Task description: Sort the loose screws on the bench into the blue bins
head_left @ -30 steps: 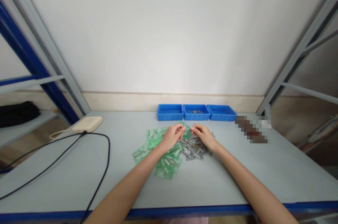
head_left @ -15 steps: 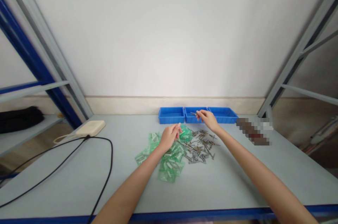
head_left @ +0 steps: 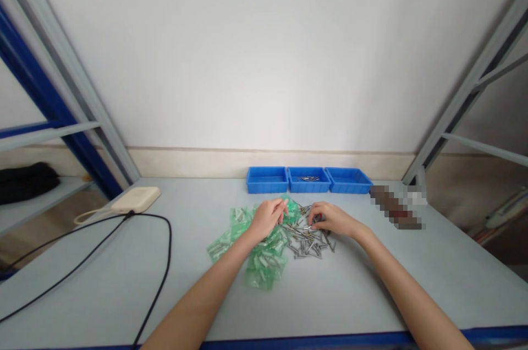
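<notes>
My left hand (head_left: 270, 218) rests over green plastic bags (head_left: 266, 262) with small pale metal pieces inside. Its fingers are curled together, and what they hold, if anything, is hidden. To its right, my right hand (head_left: 335, 219) is lowered onto a loose heap of screws (head_left: 307, 245), some silver and some brass-coloured. Thumb and fingertips are drawn together among the screws; I cannot make out what is between them. Behind the heap, several metal screws (head_left: 308, 179) lie in the middle blue tray (head_left: 309, 187).
A left blue tray (head_left: 267, 186) and a right blue tray (head_left: 350, 187) flank the middle one along the wall. A cream-coloured box (head_left: 136, 200) and black cables (head_left: 169, 245) lie at left. A blurred-out object (head_left: 394, 208) lies at right. Metal uprights stand on both sides.
My right hand has come down from the middle tray to the screw heap. The screws it held over the tray are no longer in its fingers. My left hand stays nearly in place.
</notes>
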A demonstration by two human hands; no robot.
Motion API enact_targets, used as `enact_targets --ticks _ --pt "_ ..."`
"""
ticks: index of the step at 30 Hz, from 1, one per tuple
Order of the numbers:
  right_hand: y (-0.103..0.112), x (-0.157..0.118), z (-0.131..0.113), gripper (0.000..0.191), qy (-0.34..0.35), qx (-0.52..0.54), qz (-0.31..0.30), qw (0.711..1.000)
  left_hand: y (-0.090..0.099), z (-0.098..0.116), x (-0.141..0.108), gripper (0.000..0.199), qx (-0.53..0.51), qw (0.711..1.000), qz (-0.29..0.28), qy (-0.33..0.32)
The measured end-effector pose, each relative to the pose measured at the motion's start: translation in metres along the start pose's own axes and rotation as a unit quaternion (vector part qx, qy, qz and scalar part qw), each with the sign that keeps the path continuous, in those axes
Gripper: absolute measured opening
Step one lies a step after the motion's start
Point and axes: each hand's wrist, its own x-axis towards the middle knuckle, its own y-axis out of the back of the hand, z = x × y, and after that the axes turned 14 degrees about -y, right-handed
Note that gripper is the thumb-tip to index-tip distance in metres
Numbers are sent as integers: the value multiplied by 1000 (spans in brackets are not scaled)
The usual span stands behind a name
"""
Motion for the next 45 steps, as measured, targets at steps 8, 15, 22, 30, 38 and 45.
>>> enact_targets --ticks 8,15,22,30,38,45 --pt "-5 2 -8 6 36 -34 66 997 0 0 0 46 19 1000 -8 -5" --pt "-3 1 -18 15 21 68 104 992 -1 2 -2 46 21 999 -21 -12" --pt "-15 8 -15 25 -5 113 149 982 -1 6 -2 45 21 999 -32 -13" --pt "-9 1 -14 21 -22 -24 127 991 0 9 -2 43 35 998 -45 -20" --pt "-16 7 3 17 -64 -51 112 990 -2 9 -2 42 41 997 -56 -17" --pt "-18 6 -3 9 -74 -23 104 992 -2 10 -3 41 50 997 -58 -20"
